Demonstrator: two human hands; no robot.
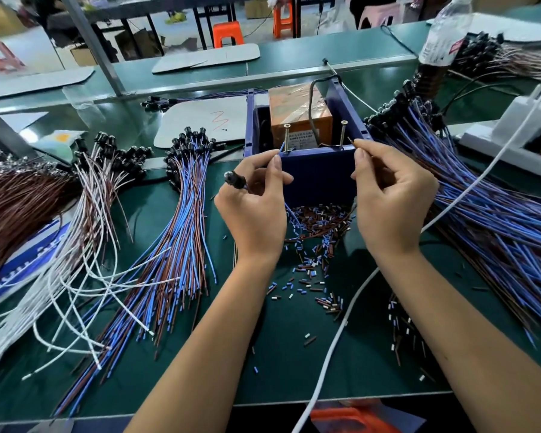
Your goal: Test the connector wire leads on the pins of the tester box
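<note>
The dark blue plastic tester box (pixel 317 179) stands on the green bench mat (pixel 278 354) directly beyond both hands, its near wall between them. Inside it sits an orange taped block (pixel 297 120), and two upright metal screw pins rise at the near edge: the left screw pin (pixel 286 135) just above the left thumb, the right screw pin (pixel 343 132) just left of the right fingertips.

The left hand (pixel 253 207) is curled, thumb and forefinger pinching a thin blue wire lead (pixel 281 148) whose tip meets the base of the left screw pin. A round black connector head (pixel 231 177) lies across the back of this hand's fingers, held in the curl; exact contact underneath cannot be told.

The right hand (pixel 391 195) is likewise curled, thumb and forefinger pinching a thin brown wire lead (pixel 352 140) whose bare tip stands just beside the right screw pin; whether it touches cannot be told.

Below and between the wrists lies a scatter of small cut insulation sleeves (pixel 319 232), blue, brown and white, piled against the box's near wall. Left of the left hand, a fanned bundle of blue and brown leads with black connectors (pixel 185 232) rests on the mat; farther left lie loose white and brown leads (pixel 85 245). Right of the right hand, a large heap of blue and brown leads (pixel 497 220) spreads outward. A white cable (pixel 341 332) runs under the right forearm. A clear plastic bottle (pixel 444 32) stands well beyond the right hand.
</note>
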